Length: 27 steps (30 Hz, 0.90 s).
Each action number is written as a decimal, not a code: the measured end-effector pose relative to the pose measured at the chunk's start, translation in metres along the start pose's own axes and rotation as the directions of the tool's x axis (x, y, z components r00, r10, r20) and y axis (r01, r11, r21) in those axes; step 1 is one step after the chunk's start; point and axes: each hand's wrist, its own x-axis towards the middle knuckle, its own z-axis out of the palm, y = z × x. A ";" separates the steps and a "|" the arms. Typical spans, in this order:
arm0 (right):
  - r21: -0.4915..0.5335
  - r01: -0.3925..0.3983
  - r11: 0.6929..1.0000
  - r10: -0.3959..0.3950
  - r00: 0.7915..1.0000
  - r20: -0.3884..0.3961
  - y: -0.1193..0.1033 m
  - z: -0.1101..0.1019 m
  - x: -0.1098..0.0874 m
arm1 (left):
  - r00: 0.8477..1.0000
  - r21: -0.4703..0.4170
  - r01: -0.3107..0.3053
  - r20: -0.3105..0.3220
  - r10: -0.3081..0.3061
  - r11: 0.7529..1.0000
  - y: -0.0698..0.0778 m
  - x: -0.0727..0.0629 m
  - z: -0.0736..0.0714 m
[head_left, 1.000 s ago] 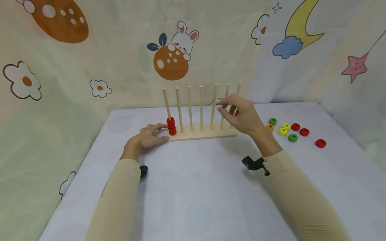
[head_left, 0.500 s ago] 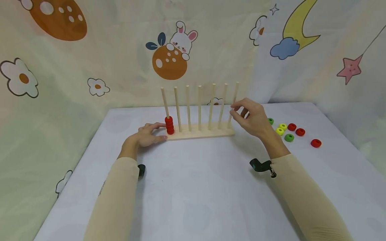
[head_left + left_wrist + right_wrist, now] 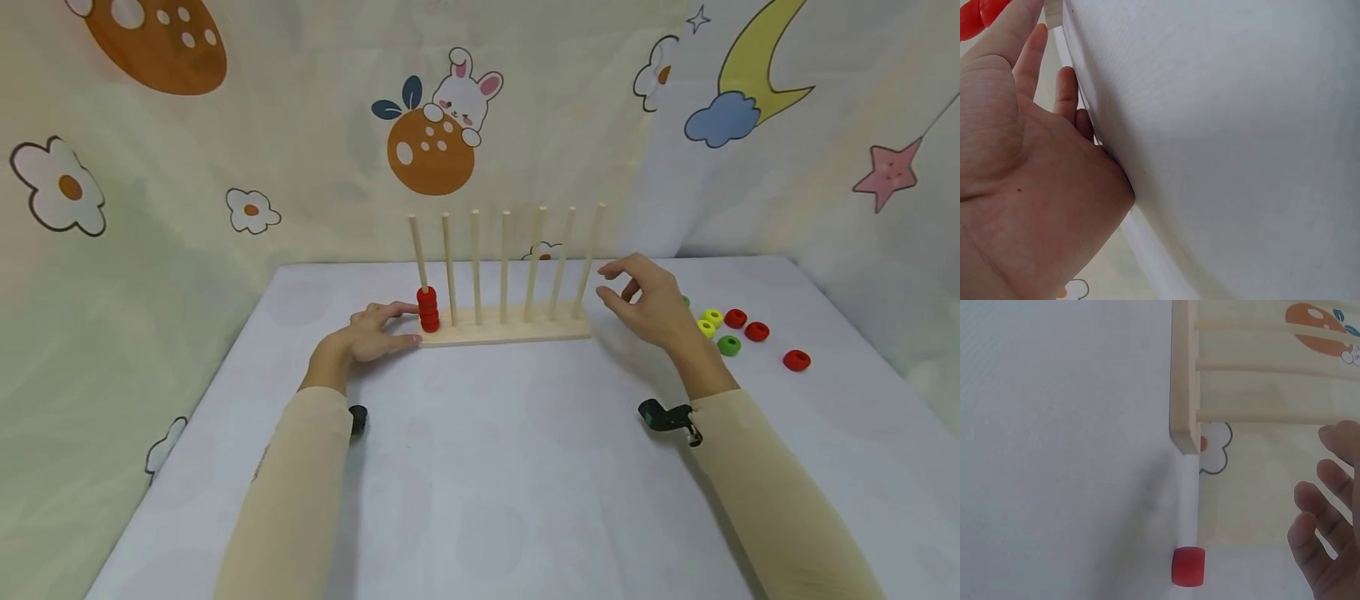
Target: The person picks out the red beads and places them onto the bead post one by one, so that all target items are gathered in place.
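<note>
A wooden peg rack (image 3: 510,334) with several upright pegs stands toward the back of the table. Several red beads (image 3: 427,310) are stacked on its leftmost peg. My left hand (image 3: 367,333) holds the rack's left end, thumb at the front corner and index finger behind beside the beads. In the left wrist view, that hand's palm (image 3: 1041,181) faces the camera and its little-finger side rests on the table. Just right of the last peg, my right hand (image 3: 648,304) hovers with thumb and index finger apart and nothing between them. Its fingertips (image 3: 1304,528) show loosely bent in the right wrist view.
Loose beads lie to the right: yellow ones (image 3: 712,317), a green one (image 3: 729,345), and red ones (image 3: 757,331), with another red bead (image 3: 797,360) farther right. My right hand partly hides a green bead. A printed cloth (image 3: 322,167) hangs behind the white table (image 3: 480,467).
My right hand has moved right and slightly down, from the right-hand pegs to beyond the last peg, its thumb and index finger parting. My left hand keeps its place at the rack's end.
</note>
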 end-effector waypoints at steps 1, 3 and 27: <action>-0.005 -0.015 1.000 0.015 1.000 0.007 0.001 -0.001 -0.001 | 1.000 0.002 -0.002 -0.001 0.002 1.000 0.001 0.000 0.000; -0.015 -0.031 0.999 0.031 0.999 0.026 0.004 -0.003 -0.004 | 1.000 0.002 -0.006 -0.002 0.006 1.000 0.002 0.001 0.001; -0.144 -0.228 0.963 0.262 0.914 0.309 0.029 -0.023 -0.009 | 1.000 0.004 0.010 -0.007 -0.010 1.000 0.000 0.001 0.003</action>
